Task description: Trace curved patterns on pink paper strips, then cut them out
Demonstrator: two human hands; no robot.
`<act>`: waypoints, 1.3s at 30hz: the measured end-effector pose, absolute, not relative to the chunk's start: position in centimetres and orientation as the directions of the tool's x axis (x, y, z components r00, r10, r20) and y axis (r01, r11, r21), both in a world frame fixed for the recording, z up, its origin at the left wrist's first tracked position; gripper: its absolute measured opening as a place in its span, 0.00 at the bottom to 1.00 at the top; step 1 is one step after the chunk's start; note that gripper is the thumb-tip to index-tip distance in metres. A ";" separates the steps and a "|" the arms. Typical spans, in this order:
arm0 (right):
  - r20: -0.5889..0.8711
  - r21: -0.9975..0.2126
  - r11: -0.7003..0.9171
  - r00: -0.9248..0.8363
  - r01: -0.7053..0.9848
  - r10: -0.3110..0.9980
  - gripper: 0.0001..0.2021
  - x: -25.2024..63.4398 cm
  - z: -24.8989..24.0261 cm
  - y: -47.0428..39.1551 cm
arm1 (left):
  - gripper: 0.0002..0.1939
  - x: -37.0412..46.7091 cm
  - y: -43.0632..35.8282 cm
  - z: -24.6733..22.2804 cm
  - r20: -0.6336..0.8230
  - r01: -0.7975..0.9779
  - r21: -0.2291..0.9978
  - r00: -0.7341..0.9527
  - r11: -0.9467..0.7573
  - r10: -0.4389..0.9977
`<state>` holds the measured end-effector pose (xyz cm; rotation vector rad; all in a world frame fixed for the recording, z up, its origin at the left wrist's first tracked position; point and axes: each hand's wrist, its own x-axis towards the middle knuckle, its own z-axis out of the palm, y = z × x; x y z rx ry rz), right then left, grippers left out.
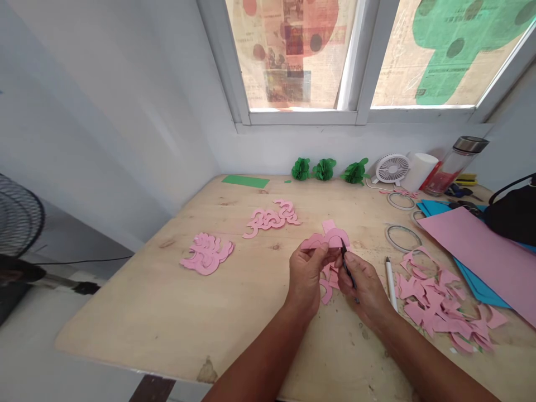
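Note:
My left hand pinches a pink paper piece with a rounded outline, raised above the table. In my right hand is a slim black tool with a narrow tip, held like a pen. Its tip touches or lies just in front of the paper's right part; whether it is a knife or scissors I cannot tell. More pink paper pieces lie below and between my hands. A stack of pink cut-outs sits to the left, and pink curved strips lie further back.
Pink scraps and a white pen lie to the right. Beyond them are tape rings, a pink sheet and blue sheets. Green paper ornaments, a small fan and a bottle line the back.

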<state>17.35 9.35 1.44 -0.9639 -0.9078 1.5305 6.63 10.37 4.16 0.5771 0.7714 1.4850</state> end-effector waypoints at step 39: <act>-0.145 -0.939 -0.158 -0.065 -0.307 0.987 0.21 16.8 1.7 9.0 | 0.14 6.6 10.5 3.8 -0.121 -0.501 0.863 -0.074 0.068 0.990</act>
